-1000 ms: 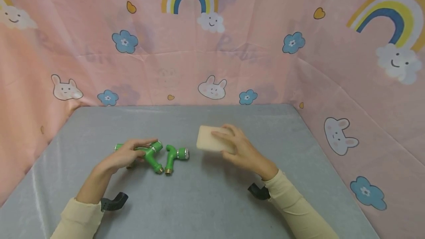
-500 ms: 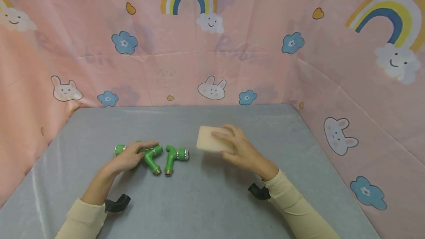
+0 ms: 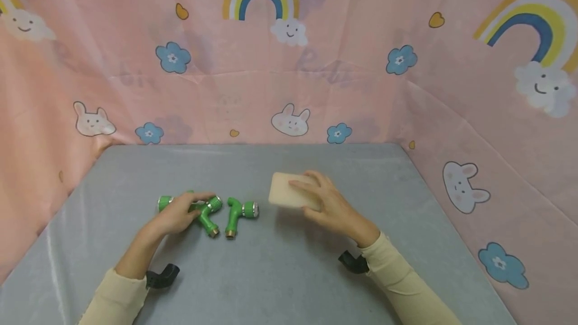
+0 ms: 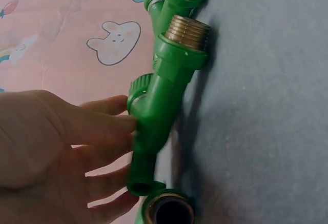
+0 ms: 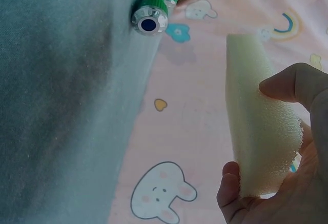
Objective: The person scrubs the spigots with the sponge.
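Note:
Three green taps with brass threaded ends lie in a row on the grey table. My left hand pinches the middle tap between thumb and fingers, its threaded end pointing toward me in the head view. Just right of it lies another tap, apart from the hand. The left tap is mostly hidden behind that hand. My right hand grips a pale cream sponge by its right side, held above the table. The right wrist view has the sponge edge-on, thumb on one face and fingers around the other.
The grey-covered table ends at a pink curtain printed with rainbows, rabbits and flowers, at the back and sides. A black curved mount sits at the left wrist and a similar mount at the right.
My left hand has shifted slightly right, and the middle tap's threaded end has swung left, away from the right tap. More of the left tap shows. The right hand and sponge stay nearly still.

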`<state>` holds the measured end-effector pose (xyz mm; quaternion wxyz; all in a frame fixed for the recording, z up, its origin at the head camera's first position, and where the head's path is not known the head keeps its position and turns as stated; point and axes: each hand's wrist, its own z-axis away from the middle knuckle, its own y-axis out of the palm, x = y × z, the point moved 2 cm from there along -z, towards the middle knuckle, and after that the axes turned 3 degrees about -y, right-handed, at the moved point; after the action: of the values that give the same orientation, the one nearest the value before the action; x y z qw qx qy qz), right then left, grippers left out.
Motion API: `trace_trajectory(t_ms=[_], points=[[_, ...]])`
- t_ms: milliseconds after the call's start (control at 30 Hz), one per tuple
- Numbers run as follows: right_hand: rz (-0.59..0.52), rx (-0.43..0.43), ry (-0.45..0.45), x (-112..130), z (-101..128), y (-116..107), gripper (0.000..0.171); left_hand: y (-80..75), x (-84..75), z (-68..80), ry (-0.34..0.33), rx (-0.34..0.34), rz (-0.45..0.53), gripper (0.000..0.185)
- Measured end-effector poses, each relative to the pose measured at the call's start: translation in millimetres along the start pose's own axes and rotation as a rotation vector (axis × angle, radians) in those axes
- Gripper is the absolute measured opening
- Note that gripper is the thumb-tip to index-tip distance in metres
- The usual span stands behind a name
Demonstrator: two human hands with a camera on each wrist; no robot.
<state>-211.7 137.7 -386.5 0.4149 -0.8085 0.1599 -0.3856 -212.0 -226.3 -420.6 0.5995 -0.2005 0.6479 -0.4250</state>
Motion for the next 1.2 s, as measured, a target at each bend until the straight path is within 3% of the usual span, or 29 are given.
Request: trace_trajectory(t_ms=[133,233,400,667,867,1000,1200], points=[[0.001,-0.014,-0.019,0,-1,0,0.060,-5.3,3.0,0.7,-0.011,-0.002,0.005,0.045],[-0.004,-0.028,-0.030,0,-1,-1,0.061,-15.6,6.4,2.5,-0.004,-0.058,0.029,0.042],[-0.011,-0.032,-0.032,-1,-2,-2,0.061,-37.7,13.4,9.9,-0.046,-0.141,0.021,0.045],[-0.006,-0.030,-0.018,-1,-2,-3,0.061,-53.9,40.9,17.6,-0.225,-0.095,-0.085,0.066],[-0.001,-0.017,-0.010,-2,-1,-3,0.061,-54.4,61.9,19.6,-0.313,-0.013,-0.100,0.062],[0.009,-0.017,-0.016,-2,-1,-3,0.061,-52.7,69.0,18.3,-0.314,0.005,-0.068,0.055],[-0.010,-0.013,-0.003,-5,1,-3,0.061,-51.4,74.5,19.5,-0.251,-0.040,0.015,0.046]])
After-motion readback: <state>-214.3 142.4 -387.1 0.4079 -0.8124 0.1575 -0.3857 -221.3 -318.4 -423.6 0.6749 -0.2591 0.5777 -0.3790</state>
